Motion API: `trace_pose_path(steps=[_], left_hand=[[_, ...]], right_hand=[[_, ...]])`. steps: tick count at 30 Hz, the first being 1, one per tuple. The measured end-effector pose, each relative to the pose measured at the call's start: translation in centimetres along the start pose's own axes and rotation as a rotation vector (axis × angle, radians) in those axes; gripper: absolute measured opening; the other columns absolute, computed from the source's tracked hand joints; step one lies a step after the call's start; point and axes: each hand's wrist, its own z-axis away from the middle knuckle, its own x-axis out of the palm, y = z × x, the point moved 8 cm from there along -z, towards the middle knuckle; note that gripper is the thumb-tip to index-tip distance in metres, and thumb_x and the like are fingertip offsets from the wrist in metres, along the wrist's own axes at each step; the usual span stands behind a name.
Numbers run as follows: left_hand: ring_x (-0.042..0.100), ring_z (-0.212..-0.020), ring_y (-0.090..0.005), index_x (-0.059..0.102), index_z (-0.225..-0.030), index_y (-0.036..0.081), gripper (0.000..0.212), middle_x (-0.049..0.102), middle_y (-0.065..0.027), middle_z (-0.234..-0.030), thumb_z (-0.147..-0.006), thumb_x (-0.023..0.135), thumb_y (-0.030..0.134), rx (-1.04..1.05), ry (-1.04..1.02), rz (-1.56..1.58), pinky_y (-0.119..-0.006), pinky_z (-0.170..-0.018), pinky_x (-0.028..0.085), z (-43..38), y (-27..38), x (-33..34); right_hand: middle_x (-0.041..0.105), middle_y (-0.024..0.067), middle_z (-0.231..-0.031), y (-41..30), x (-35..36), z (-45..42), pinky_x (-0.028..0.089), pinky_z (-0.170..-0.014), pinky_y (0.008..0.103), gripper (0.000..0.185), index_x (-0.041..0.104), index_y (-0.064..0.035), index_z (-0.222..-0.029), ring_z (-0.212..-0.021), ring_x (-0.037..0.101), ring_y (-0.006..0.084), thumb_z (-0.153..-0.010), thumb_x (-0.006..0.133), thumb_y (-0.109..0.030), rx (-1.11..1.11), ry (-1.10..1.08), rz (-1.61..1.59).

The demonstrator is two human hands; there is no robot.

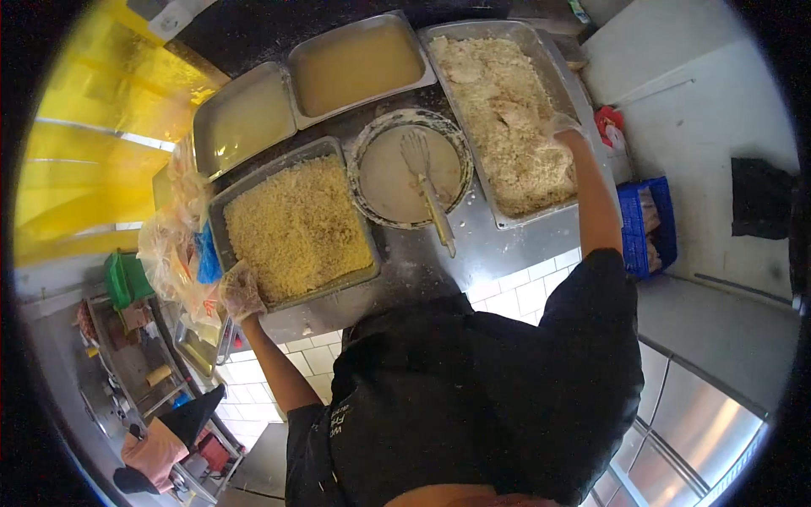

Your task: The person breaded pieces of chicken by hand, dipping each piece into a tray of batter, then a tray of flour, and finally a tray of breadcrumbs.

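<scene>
My left hand [242, 293], in a clear plastic glove dusted with crumbs, is at the near left corner of a metal tray [374, 265] of yellow breadcrumbs [298, 222]. Whether its fingers grip the rim is not clear. On the other side, my right hand [562, 130], also gloved and slightly blurred, touches the right part of a long steel tray [527, 220] filled with pale floury crumbs and coated pieces [500, 114]. Its fingers are partly hidden. Between these trays stands a round, batter-crusted bowl [466, 136] of pale batter, with a whisk [434, 203] leaning on its near rim.
Two steel pans, one holding yellowish liquid [358, 63] and one paler liquid [244, 120], sit at the back left. Plastic bags [180, 253] crowd the left edge of the steel table [412, 260]. A blue crate [647, 228] stands right, a cluttered shelf rack [149, 380] lower left.
</scene>
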Motion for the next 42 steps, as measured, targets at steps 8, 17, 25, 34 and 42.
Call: trace_pose_path(steps=[8, 17, 25, 34, 42], left_hand=[[0.064, -0.089, -0.0283, 0.069, -0.097, 0.009, 0.023, 0.069, -0.0097, -0.093, -0.076, 0.069, 0.019, 0.046, 0.035, -0.046, -0.037, -0.082, 0.049, -0.1, 0.3, -0.1], [0.064, -0.088, -0.0295, 0.069, -0.096, 0.011, 0.020, 0.068, -0.0100, -0.093, -0.078, 0.066, 0.021, 0.086, 0.135, -0.065, -0.039, -0.082, 0.049, 0.2, 0.0, -1.2], [0.062, -0.082, -0.0307, 0.068, -0.097, 0.013, 0.019, 0.066, -0.0106, -0.086, -0.082, 0.060, 0.021, 0.173, 0.157, -0.166, -0.041, -0.076, 0.049, 0.7, -0.7, -0.1], [0.062, -0.076, -0.0290, 0.065, -0.089, 0.014, 0.011, 0.064, -0.0107, -0.081, -0.079, 0.060, 0.016, 0.041, 0.194, 0.232, -0.040, -0.066, 0.049, 0.6, -0.5, -3.2], [0.061, -0.075, -0.0255, 0.064, -0.090, 0.017, 0.015, 0.062, -0.0066, -0.079, -0.080, 0.060, 0.028, 0.024, 0.011, 0.056, -0.040, -0.063, 0.048, 0.6, -1.4, -1.2]], right_hand=[[0.066, 0.0171, -0.102, 0.1, -2.3, 2.5, 0.050, -0.080, 0.0364, 0.037, 0.066, -0.0010, -0.106, -0.091, 0.064, 0.0264, -0.085, 0.059, -0.031, 0.033, -0.094, 0.003], [0.067, 0.0134, -0.099, 0.6, -10.4, 4.5, 0.051, -0.077, 0.0339, 0.039, 0.065, -0.0006, -0.108, -0.086, 0.064, 0.0221, -0.084, 0.062, -0.031, 0.069, -0.014, -0.030], [0.068, 0.0101, -0.097, -5.4, -19.6, 8.6, 0.052, -0.074, 0.0317, 0.041, 0.065, -0.0002, -0.110, -0.081, 0.064, 0.0182, -0.084, 0.064, -0.031, -0.048, -0.038, -0.194], [0.069, 0.0074, -0.097, -33.5, -29.6, 15.5, 0.050, -0.076, 0.0266, 0.036, 0.066, -0.0012, -0.109, -0.083, 0.064, 0.0132, -0.083, 0.066, -0.026, -0.433, -0.140, -0.489], [0.068, 0.0039, -0.095, -59.1, -24.9, 12.5, 0.049, -0.075, 0.0252, 0.031, 0.066, -0.0021, -0.107, -0.082, 0.061, 0.0114, -0.080, 0.069, -0.017, -0.946, -0.097, -0.624]])
